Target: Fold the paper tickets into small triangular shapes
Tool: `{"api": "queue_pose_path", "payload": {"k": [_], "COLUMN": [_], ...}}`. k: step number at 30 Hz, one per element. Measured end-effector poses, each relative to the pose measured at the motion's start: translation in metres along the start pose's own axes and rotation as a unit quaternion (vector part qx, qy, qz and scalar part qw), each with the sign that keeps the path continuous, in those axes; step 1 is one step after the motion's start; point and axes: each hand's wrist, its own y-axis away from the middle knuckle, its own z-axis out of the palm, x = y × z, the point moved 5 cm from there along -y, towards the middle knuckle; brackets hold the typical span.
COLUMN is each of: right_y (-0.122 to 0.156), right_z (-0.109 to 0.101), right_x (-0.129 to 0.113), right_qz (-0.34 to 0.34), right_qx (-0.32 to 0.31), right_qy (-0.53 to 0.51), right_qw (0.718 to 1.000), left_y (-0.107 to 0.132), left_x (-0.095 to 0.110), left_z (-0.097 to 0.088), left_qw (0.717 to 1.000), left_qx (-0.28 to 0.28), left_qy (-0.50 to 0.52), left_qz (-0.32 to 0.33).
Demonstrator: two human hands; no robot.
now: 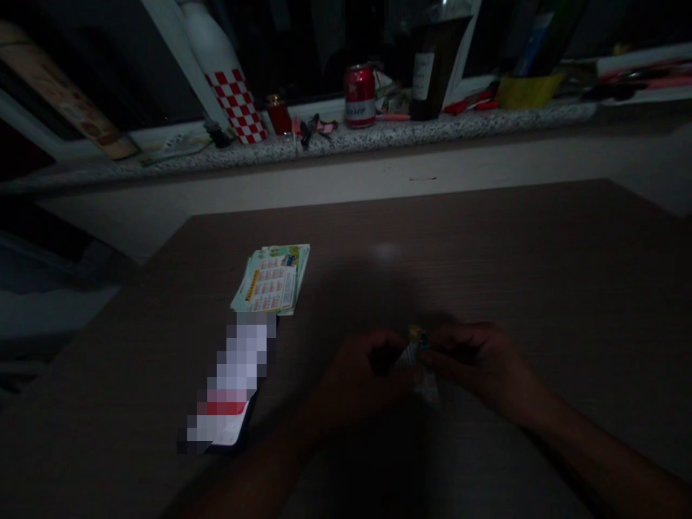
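Observation:
Both of my hands meet low over the brown table point(486, 245), in dim light. My left hand point(360, 378) and my right hand point(481, 364) have their fingers curled and pinch a small folded paper card point(415, 353) between them. The card shows a bit of green and yellow at its top. To the left lies a stack of small calendar cards point(273, 280), green-edged, flat on the table. Just below that stack lies a long blurred-out flat object point(232, 382), white with a red band.
A speckled stone window sill point(335, 144) runs behind the table. On it stand a red can point(360, 96), a red-and-white checked bottle point(227, 79), a dark bottle point(432, 65), a small red jar point(278, 114) and a yellow container point(527, 90).

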Motion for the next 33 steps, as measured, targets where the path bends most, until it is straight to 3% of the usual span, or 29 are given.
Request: {"api": "queue_pose_path", "payload": {"k": [3, 7, 13, 24, 28, 33], "right_y": [-0.001, -0.003, -0.007, -0.007, -0.006, -0.005], "right_z": [0.003, 0.006, 0.001, 0.001, 0.0, 0.003], "right_x": [0.005, 0.011, 0.011, 0.014, 0.015, 0.011], "right_qz": [0.013, 0.036, 0.033, 0.041, 0.047, 0.049], "right_qx": [-0.015, -0.028, 0.016, -0.012, -0.023, -0.06], "right_qy": [0.003, -0.011, -0.018, -0.059, -0.084, -0.115], "right_qw": [1.0, 0.999, 0.999, 0.997, 0.995, 0.99], "left_y": [-0.002, -0.007, -0.011, -0.009, -0.009, -0.009], "left_x": [0.0, -0.004, -0.008, -0.009, -0.008, -0.01], "left_z": [-0.003, -0.004, -0.005, -0.001, 0.0, 0.003], "left_qw": [0.998, 0.996, 0.995, 0.992, 0.997, 0.993], "left_qx": [0.057, 0.088, 0.081, 0.093, 0.069, 0.045], "left_qy": [0.004, -0.017, -0.051, -0.063, -0.02, 0.105], "left_qz": [0.025, 0.024, 0.042, 0.051, 0.033, -0.022]}}
